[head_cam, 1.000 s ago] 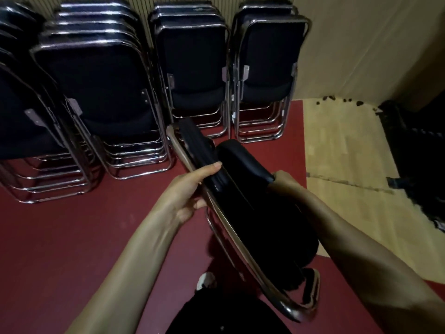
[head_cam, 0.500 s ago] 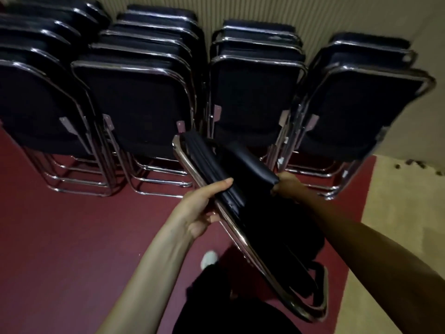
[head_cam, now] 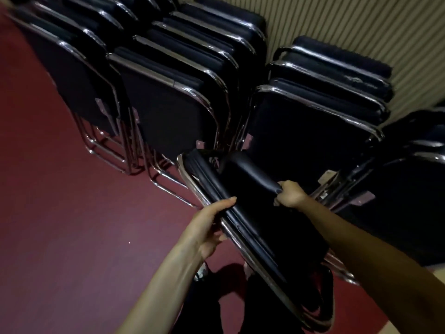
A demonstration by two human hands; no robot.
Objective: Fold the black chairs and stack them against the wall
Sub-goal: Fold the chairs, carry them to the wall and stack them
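**Chair heads for the wall.** A person carried a folded chair (head_cam: pixel 255 220) toward the stacks (head_cam: pixel 168 109) that leaned on the ribbed wall (head_cam: pixel 361 27) from 10 o'clock round to 3 o'clock. The chair hung tilted at the centre of view, apparently clear of the red floor (head_cam: pixel 60 213). Its top end pointed to 11 o'clock and its chrome feet to 5 o'clock.

The left hand (head_cam: pixel 207 230), on the chair's 8 o'clock side, clamped the chrome side rail. Its fingers (head_cam: pixel 227 201) lay nearly straight over the padded edge, with the thumb tucked beneath. The right hand (head_cam: pixel 290 195), on the 2 o'clock side, had its fingers (head_cam: pixel 280 189) curled tight round the end of the backrest pad. A shoe (head_cam: pixel 201 272) showed at 6 o'clock, near the lower rail.

The step in hand looked to be the set-down, most likely on the stack (head_cam: pixel 308 141) at 1 o'clock, though which one was meant could not be told. Done well, it would call for these moves:

- Turn the chair parallel to that stack's face.
- Land the feet first, close against the foot rails already there.
- Tip the top in so the frames nest flat.
- Keep both grips firm until contact, so the seat does not swing open.
- Slip the right fingers clear of the backrest before it meets the stack, where they could be pinched.
- Keep the feet of the chair away from the shoe.
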